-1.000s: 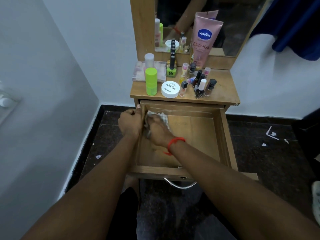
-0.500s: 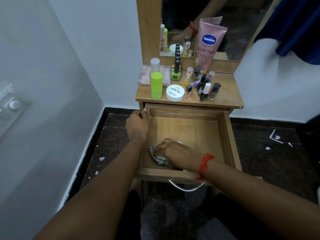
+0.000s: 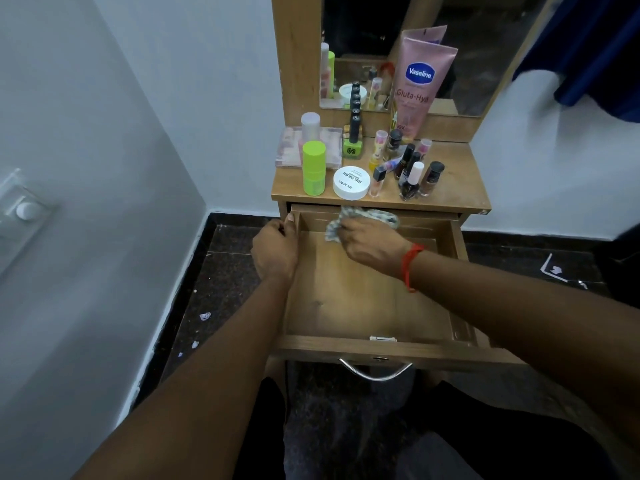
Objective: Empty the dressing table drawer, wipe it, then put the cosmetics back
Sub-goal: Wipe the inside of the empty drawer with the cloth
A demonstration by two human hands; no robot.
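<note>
The wooden drawer is pulled out and holds no cosmetics. My right hand presses a checked cloth against the drawer's back wall. My left hand grips the drawer's left side wall near the back. The cosmetics stand on the tabletop: a green bottle, a round white jar, a pink Vaseline tube, a clear palette case, a green nail polish bottle and several small dark bottles.
A mirror rises behind the tabletop. A grey wall with a switch plate is close on the left. The dark floor carries bits of litter. A blue cloth hangs at the upper right. The drawer handle faces me.
My right hand has swept the cloth from the drawer's front left floor up to the back wall. My left hand has stayed on the left side wall.
</note>
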